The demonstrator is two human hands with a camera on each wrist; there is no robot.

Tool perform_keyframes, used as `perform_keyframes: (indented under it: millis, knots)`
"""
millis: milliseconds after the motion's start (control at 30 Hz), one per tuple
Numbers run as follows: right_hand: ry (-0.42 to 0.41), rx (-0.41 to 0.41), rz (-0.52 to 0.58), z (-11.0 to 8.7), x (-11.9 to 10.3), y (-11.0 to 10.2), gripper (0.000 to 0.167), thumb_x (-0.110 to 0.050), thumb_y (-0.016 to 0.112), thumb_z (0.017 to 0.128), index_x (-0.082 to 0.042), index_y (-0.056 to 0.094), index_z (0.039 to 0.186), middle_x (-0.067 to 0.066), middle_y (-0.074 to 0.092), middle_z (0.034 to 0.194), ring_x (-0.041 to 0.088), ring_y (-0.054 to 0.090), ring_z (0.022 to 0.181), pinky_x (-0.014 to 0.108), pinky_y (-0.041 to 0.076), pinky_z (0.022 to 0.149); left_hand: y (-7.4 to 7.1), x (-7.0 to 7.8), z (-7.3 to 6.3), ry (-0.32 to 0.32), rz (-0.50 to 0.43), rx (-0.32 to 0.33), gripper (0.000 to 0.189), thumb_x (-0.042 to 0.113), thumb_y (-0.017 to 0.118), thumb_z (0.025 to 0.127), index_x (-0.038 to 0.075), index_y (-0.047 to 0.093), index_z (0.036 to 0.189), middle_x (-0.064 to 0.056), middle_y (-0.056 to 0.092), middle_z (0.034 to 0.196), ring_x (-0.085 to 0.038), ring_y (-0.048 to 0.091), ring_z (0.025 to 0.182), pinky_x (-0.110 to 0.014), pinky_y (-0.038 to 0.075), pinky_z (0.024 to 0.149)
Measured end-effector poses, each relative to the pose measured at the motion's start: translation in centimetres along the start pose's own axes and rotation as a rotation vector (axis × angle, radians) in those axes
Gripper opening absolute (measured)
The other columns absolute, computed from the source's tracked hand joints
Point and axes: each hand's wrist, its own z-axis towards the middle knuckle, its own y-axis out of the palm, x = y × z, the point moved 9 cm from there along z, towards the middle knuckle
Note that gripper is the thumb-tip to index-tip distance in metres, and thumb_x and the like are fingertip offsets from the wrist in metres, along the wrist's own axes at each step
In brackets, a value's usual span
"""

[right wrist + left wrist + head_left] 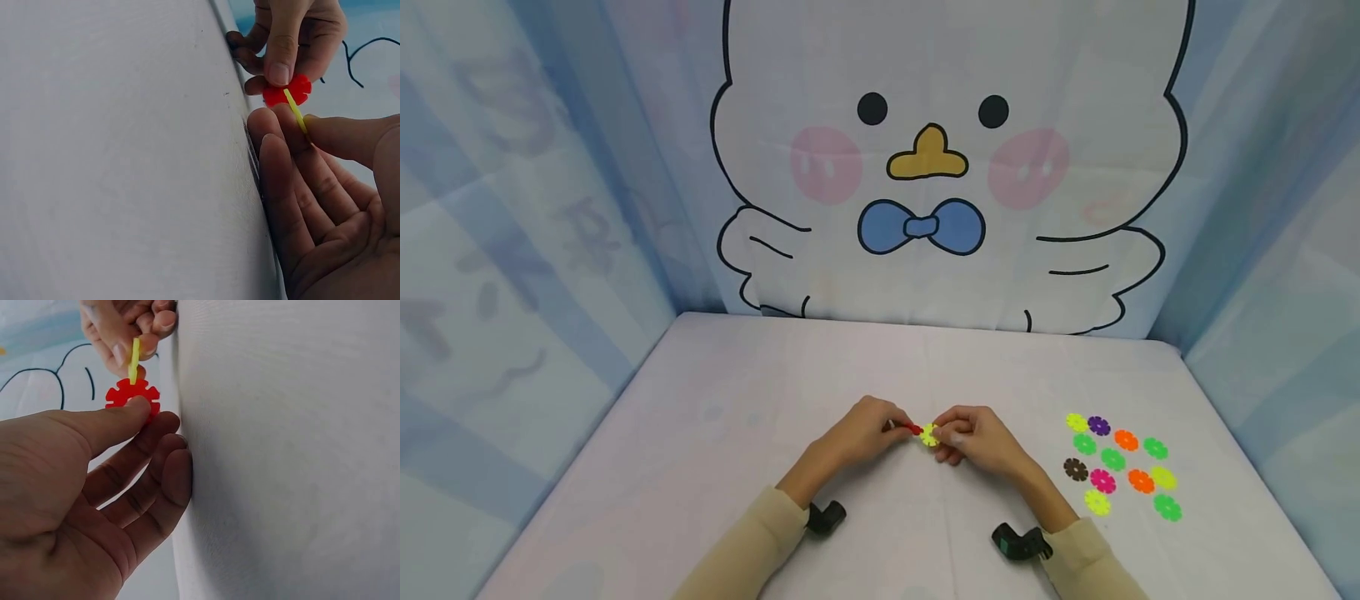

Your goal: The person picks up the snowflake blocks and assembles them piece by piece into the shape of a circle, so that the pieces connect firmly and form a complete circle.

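Note:
Between thumb and forefinger my left hand (871, 429) pinches a red notched plastic disc (132, 394), shaped like a snowflake or flower. A yellow disc (928, 435) of the same kind is pinched by my right hand (981, 437). The two discs meet edge to edge at right angles, the yellow one seen edge-on in both wrist views, its rim at the red disc's notched rim. Both hands are low over the middle of the table, fingertips close together. Part of the red disc is hidden under the left thumb.
Several loose notched discs lie on the right of the white-covered table (737, 400), among them a purple disc (1099, 426), a brown disc (1076, 469) and a pink disc (1102, 481). A curtain (940, 283) with a cartoon figure hangs behind the far edge.

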Motion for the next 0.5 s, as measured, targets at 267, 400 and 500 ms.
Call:
perform_keyframes:
  millis: [267,400,500]
  knots:
    - [0.039,-0.014,0.093,-0.1,0.24,0.4,0.028,-0.008,0.065,0.104,0.016,0.063,0.119,0.029,0.078,0.095,0.024,0.08,0.078,0.033,0.067,0.07,-0.13,0.47,-0.05,0.034,0.024,0.016,0.015,0.013,0.073,0.1,0.007,0.083,0.11,-0.005,0.082,0.106,-0.014,0.073,0.094,-0.021,0.055,0.08]
    - [0.014,-0.036,0.127,-0.02,0.22,0.75,0.028,-0.006,0.064,0.104,0.018,0.062,0.119,0.031,0.077,0.097,0.022,0.081,0.079,0.034,0.068,0.072,-0.16,0.31,-0.15,0.023,0.043,0.026,0.014,0.014,0.074,0.099,0.009,0.084,0.108,-0.004,0.082,0.103,-0.014,0.073,0.094,-0.02,0.055,0.079]
    - [0.002,-0.043,0.137,0.04,0.18,0.75,0.028,-0.006,0.064,0.105,0.018,0.061,0.118,0.032,0.077,0.096,0.02,0.081,0.078,0.034,0.068,0.073,-0.16,0.4,-0.07,0.026,0.057,0.032,0.014,0.014,0.075,0.099,0.008,0.085,0.107,-0.003,0.082,0.101,-0.014,0.074,0.094,-0.02,0.055,0.079]
